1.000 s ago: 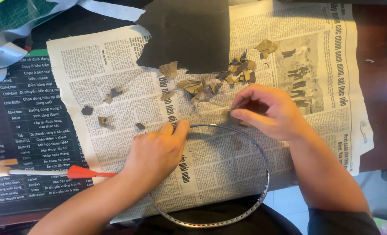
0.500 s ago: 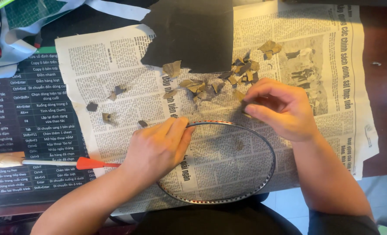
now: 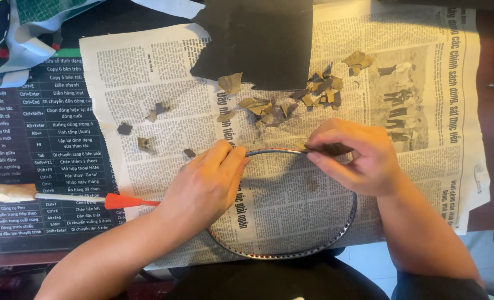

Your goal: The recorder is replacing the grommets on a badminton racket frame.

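Left hand (image 3: 205, 186) pinches the unstrung racket hoop (image 3: 291, 253) steady over newspaper (image 3: 425, 139) catching peeled scraps (image 3: 319, 91); right hand (image 3: 361, 158) grip closed on the rim's dark strip.

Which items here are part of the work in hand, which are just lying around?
In use: racket frame, gripped by left hand and right hand; peeled scraps; newspaper underneath.

Lying about: red-tipped tool, black sheet, printed mat, grey cloth.
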